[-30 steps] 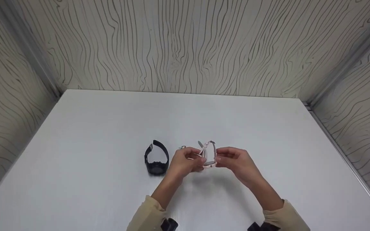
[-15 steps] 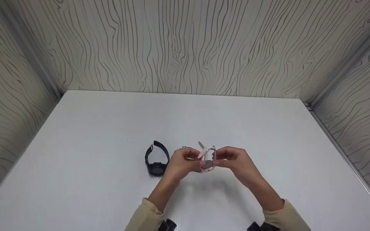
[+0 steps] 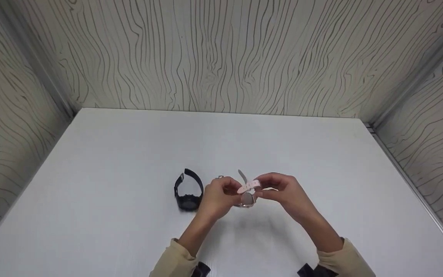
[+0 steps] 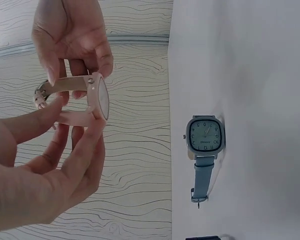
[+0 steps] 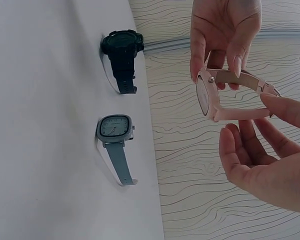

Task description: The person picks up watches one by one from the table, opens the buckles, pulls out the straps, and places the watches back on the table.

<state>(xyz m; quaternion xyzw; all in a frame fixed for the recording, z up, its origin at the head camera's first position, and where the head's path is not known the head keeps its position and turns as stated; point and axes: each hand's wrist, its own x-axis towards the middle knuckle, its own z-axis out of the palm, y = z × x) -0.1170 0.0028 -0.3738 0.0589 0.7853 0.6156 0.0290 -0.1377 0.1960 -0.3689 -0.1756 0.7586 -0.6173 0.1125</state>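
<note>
A pink wristwatch (image 3: 251, 186) is held in the air between both hands, its strap closed in a loop. In the left wrist view its round white dial (image 4: 103, 97) faces right. My left hand (image 3: 218, 198) pinches the case and the strap beside it with thumb and fingers. On the other side, my right hand (image 3: 288, 194) holds the strap by thumb and fingertips. In the right wrist view, the right thumb (image 5: 285, 107) lies on the strap near the buckle. Fingers hide parts of the strap in the head view.
On the white table (image 3: 129, 154), a black wristwatch (image 3: 189, 202) stands left of my left hand. Between it and the hands lies a blue-grey wristwatch (image 4: 205, 136) with a squarish case, mostly hidden in the head view. Wood-patterned panels (image 3: 214, 57) enclose the table.
The pink wristwatch has tipped between the hands, so its strap end now lies across the top, towards the head camera. My right fingers have shifted along the strap; the table watches have stayed put.
</note>
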